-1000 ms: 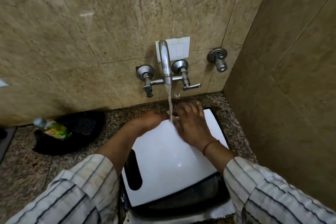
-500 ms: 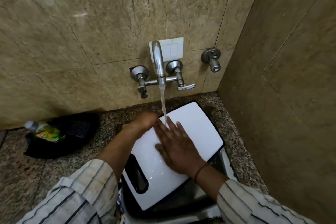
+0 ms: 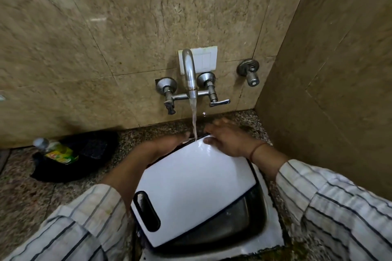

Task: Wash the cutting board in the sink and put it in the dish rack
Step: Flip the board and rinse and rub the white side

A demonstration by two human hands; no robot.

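Observation:
A white cutting board (image 3: 191, 193) with a black-rimmed handle slot at its near left lies tilted over the steel sink (image 3: 239, 218). Water runs from the wall faucet (image 3: 189, 74) onto the board's far edge. My left hand (image 3: 171, 141) grips the far left edge of the board, fingers curled under it. My right hand (image 3: 227, 137) lies flat with fingers spread on the board's far right corner, just right of the water stream.
A green-labelled bottle (image 3: 57, 151) lies in a black holder (image 3: 84, 154) on the speckled granite counter (image 3: 25, 193) at the left. A second tap (image 3: 250, 73) sticks out of the tiled wall at right. A side wall closes off the right.
My right hand has slid from the middle of the board up to its far right corner. The board has shifted back toward me and the far end sits lower under the stream.

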